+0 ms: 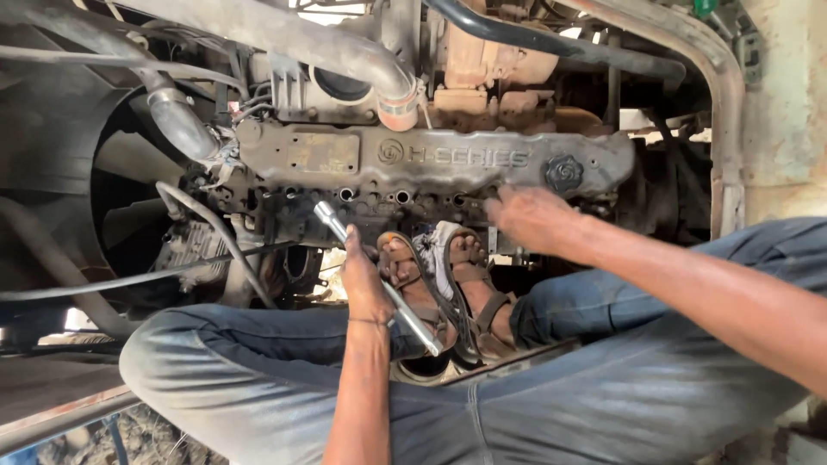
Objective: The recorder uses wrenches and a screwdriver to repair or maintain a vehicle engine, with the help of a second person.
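My left hand [363, 280] grips a long silver socket wrench [332, 220] by its shaft, the socket end pointing up at the side of a grimy engine block [362, 185]. Over to the right, my right hand [530, 215] reaches to the engine's lower edge just below the valve cover [448, 155]; its fingers are blurred and pressed against the metal, and I cannot tell whether they hold anything. My sandalled feet [439, 275] rest between the two hands, with my jeans-clad legs crossed below.
A radiator fan [121, 172] and a thick hose [177, 116] fill the left side. A black oil filler cap [564, 172] sits on the cover's right end. Pipes [551, 39] run overhead, and a rusty frame tube [728, 112] stands at right. Thin cables [215, 232] cross at lower left.
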